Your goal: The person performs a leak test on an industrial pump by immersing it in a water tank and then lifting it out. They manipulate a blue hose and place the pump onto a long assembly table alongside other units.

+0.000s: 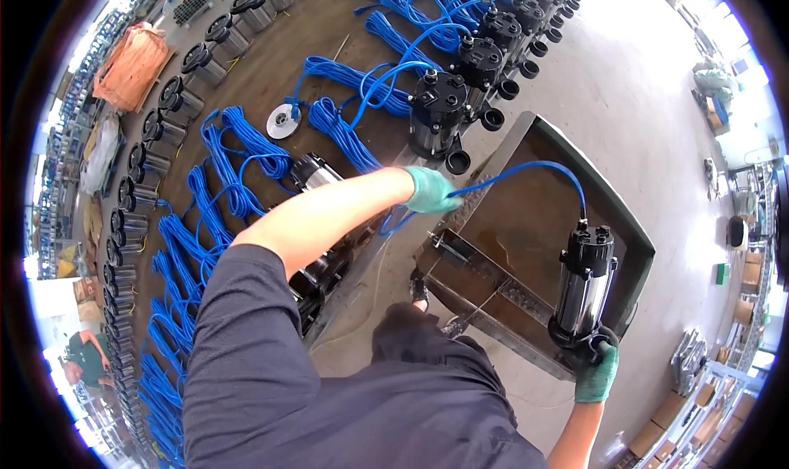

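My left hand (431, 190), in a green glove, is closed around a blue cable (526, 165). The cable arcs over to the top of a steel and black pump (585, 280), which stands slightly tilted at the right end of a metal trough (634, 206). Also gloved in green, my right hand (598, 374) grips the black fitting at the base of this pump; its fingertips are partly hidden. Beyond my left hand, another pump (437, 112) stands at the near end of a row. Under my left forearm lie more pumps (316, 173), partly covered by it.
Bundles of blue cable (238, 161) lie across the table on the left, near a round metal disc (283, 121). Several steel cylinders (181, 99) line its far edge. An orange covered stack (131, 66) stands beyond. Shelves with boxes (703, 428) are at right; a person (89, 358) is far left.
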Motion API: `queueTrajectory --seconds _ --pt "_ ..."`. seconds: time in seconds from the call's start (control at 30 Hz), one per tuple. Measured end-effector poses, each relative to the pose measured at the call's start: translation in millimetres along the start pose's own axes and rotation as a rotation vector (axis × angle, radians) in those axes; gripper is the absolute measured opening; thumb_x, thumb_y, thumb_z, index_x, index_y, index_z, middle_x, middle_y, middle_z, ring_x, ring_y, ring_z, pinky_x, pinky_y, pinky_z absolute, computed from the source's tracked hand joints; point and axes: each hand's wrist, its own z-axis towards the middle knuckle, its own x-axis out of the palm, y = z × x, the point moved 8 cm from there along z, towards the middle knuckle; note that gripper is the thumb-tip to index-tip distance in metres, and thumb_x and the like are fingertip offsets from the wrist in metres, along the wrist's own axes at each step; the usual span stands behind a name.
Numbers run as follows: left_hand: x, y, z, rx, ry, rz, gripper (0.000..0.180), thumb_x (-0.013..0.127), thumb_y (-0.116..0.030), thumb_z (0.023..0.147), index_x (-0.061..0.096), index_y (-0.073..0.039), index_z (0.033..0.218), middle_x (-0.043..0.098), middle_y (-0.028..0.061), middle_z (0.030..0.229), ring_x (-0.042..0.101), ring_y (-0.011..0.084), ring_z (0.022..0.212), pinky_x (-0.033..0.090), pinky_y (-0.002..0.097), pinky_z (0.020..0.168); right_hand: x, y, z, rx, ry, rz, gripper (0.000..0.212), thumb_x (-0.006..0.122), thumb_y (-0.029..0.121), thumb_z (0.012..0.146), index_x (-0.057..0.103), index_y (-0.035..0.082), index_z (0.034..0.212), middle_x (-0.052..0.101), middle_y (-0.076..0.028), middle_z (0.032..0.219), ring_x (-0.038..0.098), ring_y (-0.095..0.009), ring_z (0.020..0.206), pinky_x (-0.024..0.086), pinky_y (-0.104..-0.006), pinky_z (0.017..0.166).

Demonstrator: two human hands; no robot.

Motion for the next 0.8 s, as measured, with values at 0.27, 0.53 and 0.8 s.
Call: queueTrajectory --seconds 0.27,0.53,0.8 --pt "23.8 37.0 -17.4 0.283 -0.042 0.523 0.045 0.072 -0.041 0.088 0.079 -0.001 0.107 0.076 0.0176 0.113 0.071 0.0372 0.109 0.055 0.0479 0.098 40.7 4.8 3.3 0.023 0.002 -0.233 0.039 0.059 0.019 0.088 0.064 0.012 0.126 0.059 -0.006 0.107 0.067 -0.025 0.093 0.067 -0.0492 0.079" --pt "-41.0 141.6 -31.4 -0.306 -0.085 0.639 0.041 0.053 -0.038 0.096 0.085 -0.013 0.1 0.08 0.0098 0.111 0.068 0.0311 0.113 0.047 0.0517 0.098 105.2 5.6 22.9 0.057 0.152 -0.323 0.038 0.062 0.016 0.091 0.061 0.007 0.128 0.058 -0.005 0.106 0.067 -0.02 0.09 0.068 -0.0438 0.078" --pt "-85.5 258.3 -125.3 -0.699 -0.488 0.545 0.027 0.061 -0.025 0.101 0.082 -0.012 0.11 0.077 0.0142 0.122 0.07 0.0323 0.119 0.045 0.0499 0.113 215.3 -8.3 57.1 -0.033 0.303 -0.565 0.033 0.069 0.009 0.09 0.069 0.001 0.121 0.068 -0.004 0.105 0.064 -0.011 0.093 0.055 -0.0277 0.084"
